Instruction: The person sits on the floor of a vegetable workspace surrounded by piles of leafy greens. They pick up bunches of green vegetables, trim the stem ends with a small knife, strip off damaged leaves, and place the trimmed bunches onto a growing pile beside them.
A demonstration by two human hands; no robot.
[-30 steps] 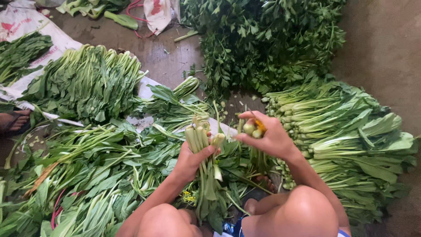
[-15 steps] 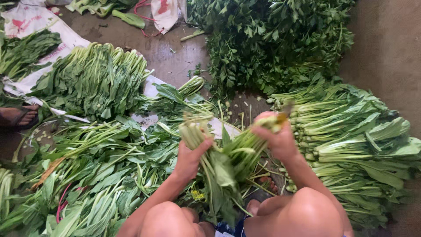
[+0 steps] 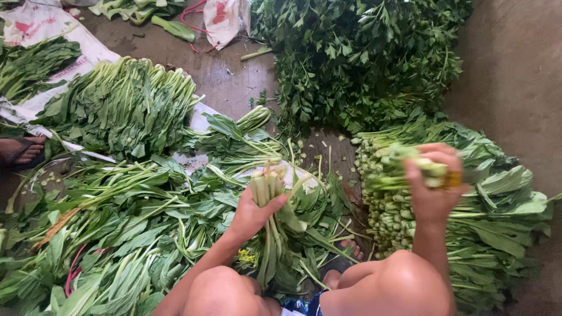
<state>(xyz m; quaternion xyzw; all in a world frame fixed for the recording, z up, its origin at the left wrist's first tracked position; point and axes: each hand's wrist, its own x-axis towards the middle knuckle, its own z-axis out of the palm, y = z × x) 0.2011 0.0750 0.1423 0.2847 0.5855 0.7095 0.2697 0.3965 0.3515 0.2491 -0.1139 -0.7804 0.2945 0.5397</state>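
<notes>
Left hand: the left hand (image 3: 252,212) is closed around a bunch of leafy greens (image 3: 275,225), thumb across the pale stalks, at about 6 o'clock in the view.
Bunch in left hand: thick, smooth, pale green stalks with cut ends pointing up, packed side by side; broad, soft, dark leaves hang down toward the knees; a speck of yellow flower shows just below the wrist.
Right hand: the right hand (image 3: 432,187) is raised at about 4 o'clock, fingers curled shut on a smaller bundle of stalks (image 3: 404,168); the bundle is blurred, pale green, lying roughly crosswise, with a yellow-orange bit (image 3: 453,178) at the fingertips that I cannot identify.
Stacked pile, right: a stacked pile of the same greens (image 3: 497,222) lies at 3 to 5 o'clock under the right hand, round cut stalk ends facing left in a dense, knobbly wall, flat leaves fanning to the right.
Loose greens, left: loose greens (image 3: 117,234) with long ribbed stems and glossy leaves are spread from 7 to 9 o'clock.
Heap at 10 o'clock: a neat heap of slim-stemmed greens (image 3: 126,105) rests on a white printed sack (image 3: 41,29).
Herb mound: a frilly, small-leaved herb mound (image 3: 363,58) fills 12 to 1 o'clock.
Floor: the floor (image 3: 222,70) is damp, grey-brown concrete, littered with trimmed stem bits.
Foot: a sandalled foot (image 3: 20,151) of another person is at 9 o'clock.
</notes>
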